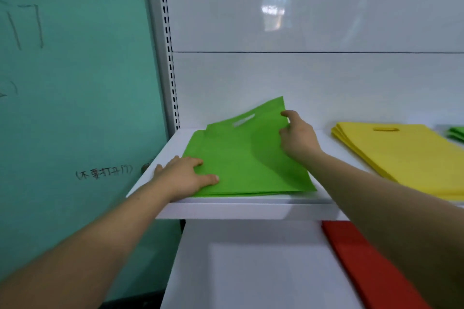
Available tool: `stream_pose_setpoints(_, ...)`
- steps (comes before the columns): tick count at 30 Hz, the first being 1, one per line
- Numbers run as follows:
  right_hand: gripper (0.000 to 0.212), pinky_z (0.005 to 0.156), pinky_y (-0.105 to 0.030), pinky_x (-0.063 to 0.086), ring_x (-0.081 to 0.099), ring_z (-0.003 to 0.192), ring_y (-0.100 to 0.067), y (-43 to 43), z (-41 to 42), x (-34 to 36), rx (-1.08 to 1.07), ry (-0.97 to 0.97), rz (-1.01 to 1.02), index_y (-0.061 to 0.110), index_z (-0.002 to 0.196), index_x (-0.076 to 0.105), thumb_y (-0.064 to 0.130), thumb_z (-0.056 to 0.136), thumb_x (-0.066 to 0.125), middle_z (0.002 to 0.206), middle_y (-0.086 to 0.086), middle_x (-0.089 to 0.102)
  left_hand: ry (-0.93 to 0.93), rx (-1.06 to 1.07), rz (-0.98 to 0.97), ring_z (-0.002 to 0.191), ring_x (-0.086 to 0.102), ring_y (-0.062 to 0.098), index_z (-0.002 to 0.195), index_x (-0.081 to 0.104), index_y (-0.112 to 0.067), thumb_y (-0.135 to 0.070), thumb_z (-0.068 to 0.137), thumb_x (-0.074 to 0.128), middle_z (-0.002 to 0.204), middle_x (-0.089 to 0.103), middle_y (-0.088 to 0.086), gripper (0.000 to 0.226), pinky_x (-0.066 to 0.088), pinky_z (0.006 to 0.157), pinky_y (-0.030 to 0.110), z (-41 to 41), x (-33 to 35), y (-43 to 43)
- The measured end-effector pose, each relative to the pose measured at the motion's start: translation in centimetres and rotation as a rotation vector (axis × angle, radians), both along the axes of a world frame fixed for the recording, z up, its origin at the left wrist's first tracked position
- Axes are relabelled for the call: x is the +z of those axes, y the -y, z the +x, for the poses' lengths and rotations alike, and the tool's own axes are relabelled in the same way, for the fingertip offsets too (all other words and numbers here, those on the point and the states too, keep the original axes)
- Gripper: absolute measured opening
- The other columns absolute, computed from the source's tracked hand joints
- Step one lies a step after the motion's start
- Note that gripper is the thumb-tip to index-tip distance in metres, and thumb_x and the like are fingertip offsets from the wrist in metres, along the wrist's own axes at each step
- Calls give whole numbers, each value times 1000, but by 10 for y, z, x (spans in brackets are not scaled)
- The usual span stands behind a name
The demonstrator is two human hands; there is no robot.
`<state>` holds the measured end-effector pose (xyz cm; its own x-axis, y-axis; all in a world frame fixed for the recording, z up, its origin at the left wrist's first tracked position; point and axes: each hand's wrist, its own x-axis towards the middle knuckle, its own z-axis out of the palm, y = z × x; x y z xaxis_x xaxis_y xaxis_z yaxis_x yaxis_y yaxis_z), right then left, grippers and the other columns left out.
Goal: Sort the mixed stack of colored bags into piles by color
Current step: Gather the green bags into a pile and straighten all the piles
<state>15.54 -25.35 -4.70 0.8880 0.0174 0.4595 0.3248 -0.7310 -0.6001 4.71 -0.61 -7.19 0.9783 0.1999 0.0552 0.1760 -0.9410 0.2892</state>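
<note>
White shelf (251, 211), flat green bags (246, 158) (die-cut handle (244, 120))

White upper shelf (251, 209), green bags (241, 158) left, yellow bags (406, 153) right, red bags (364, 278) on lower shelf (251, 271)

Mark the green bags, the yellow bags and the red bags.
green bags (241, 158): head view, flat middle of the top bag.
yellow bags (401, 153): head view, middle of the top bag, below its handle hole.
red bags (359, 258): head view, visible strip near the left edge.
</note>
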Motion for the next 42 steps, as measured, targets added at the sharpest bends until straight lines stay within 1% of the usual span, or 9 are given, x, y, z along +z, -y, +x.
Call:
stream_pose_setpoints(5, 39, 92, -24, 34, 52, 110, -25, 15, -54, 15, 72, 369, 85, 7, 133, 49, 3, 95, 46, 127, -12, 55, -56, -150, -62, 143, 22, 19, 146, 28, -36, -70, 71, 62, 154, 28, 0, 89, 12, 117, 46, -5, 14, 0)
stream_pose_setpoints(9, 36, 77, -26, 37, 43, 72, -2, 45, -85, 30, 22, 486, 263, 11, 131, 50, 5, 95, 47, 107, -2, 53, 181, -263, -631, 125, 44, 19, 139, 43, -28, -29, 80, 74, 144, 40, 7, 67, 37, 101, 30, -16, 26, 30)
stream_pose_setpoints(14, 35, 64, -17, 32, 37, 67, 4, 119, -129, 34, -86, 554, 361, 20, 126, 52, 19, 92, 44, 100, 4, 48, 434, -385, -902, 114, 51, 13, 121, 56, -32, -4, 81, 69, 128, 52, 0, 51, 43, 98, 32, -27, 33, 89)
stream_pose_setpoints(18, 31, 48, -17, 31, 35, 49, -1, 195, -177, 30, -269, 474, 372, 24, 125, 52, 15, 96, 49, 77, 5, 49, 520, -500, -846, 69, 49, -7, 129, 54, -25, 1, 82, 67, 101, 60, -10, 55, 39, 60, 5, -42, 33, 167)
stream_pose_setpoints(25, 38, 62, -16, 38, 47, 71, -10, 341, -281, 22, -573, 380, 328, 21, 132, 52, 20, 94, 59, 100, 0, 56, 413, -737, -820, 114, 56, 13, 135, 50, -21, -2, 82, 67, 125, 56, -4, 58, 43, 102, 31, -87, 35, 330)
stream_pose_setpoints(27, 41, 79, -23, 43, 50, 83, -10, 384, -314, 19, -652, 376, 315, 20, 133, 51, 20, 94, 59, 107, 2, 56, 391, -810, -841, 114, 56, 15, 135, 50, -18, 0, 82, 67, 127, 58, 0, 58, 43, 101, 31, -102, 33, 380)
stream_pose_setpoints(33, 43, 49, -19, 42, 44, 59, -10, 495, -410, 8, -842, 316, 334, 25, 138, 44, 23, 96, 54, 85, 7, 52, 260, -1005, -881, 109, 58, 16, 136, 49, -16, -1, 83, 66, 124, 59, 4, 57, 45, 97, 30, -143, 28, 520)
stream_pose_setpoints(38, 46, 70, -31, 48, 49, 72, -13, 564, -455, 3, -997, 300, 261, 22, 140, 42, 24, 96, 55, 101, 0, 58, 189, -1130, -818, 114, 52, 13, 138, 47, -15, -4, 85, 64, 134, 54, 6, 56, 37, 97, 20, -161, 27, 610)
stream_pose_setpoints(42, 50, 66, -31, 47, 42, 63, -3, 614, -457, -3, -1063, 246, 236, 24, 144, 36, 26, 97, 53, 113, -2, 58, 145, -1191, -758, 106, 49, 9, 141, 43, -15, -6, 87, 62, 139, 50, 5, 58, 35, 86, 18, -153, 27, 668)
